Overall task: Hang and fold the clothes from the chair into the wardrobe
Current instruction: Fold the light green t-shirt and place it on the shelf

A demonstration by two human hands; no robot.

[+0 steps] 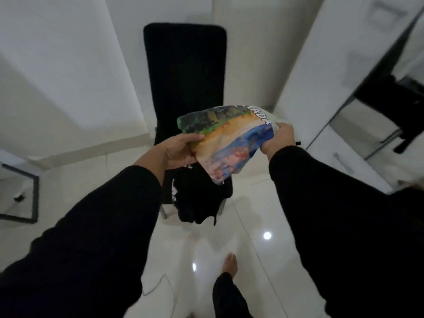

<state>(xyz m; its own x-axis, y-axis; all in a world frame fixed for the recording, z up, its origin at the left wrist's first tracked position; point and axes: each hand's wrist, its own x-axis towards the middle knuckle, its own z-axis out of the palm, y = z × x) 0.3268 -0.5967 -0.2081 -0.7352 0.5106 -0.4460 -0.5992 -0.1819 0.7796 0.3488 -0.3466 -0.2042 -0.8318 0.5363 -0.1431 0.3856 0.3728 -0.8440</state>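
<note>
A folded white shirt with a colourful printed picture [229, 141] is held in the air above the black chair [185, 72]. My left hand [181, 150] grips its left edge, thumb on top. My right hand [278, 140] grips its right edge. Under it, black clothes with white lettering [199, 200] lie on the chair seat and hang over its front edge. The white wardrobe [321, 83] stands at the right, its mirrored door [390, 92] reflecting the chair.
White walls stand behind and left of the chair. A glass table with a black frame [20, 196] sits at the far left. The glossy white tiled floor [243, 244] lies below, with my bare foot [230, 265] on it. Drawer handles [341, 164] show on the wardrobe's lower front.
</note>
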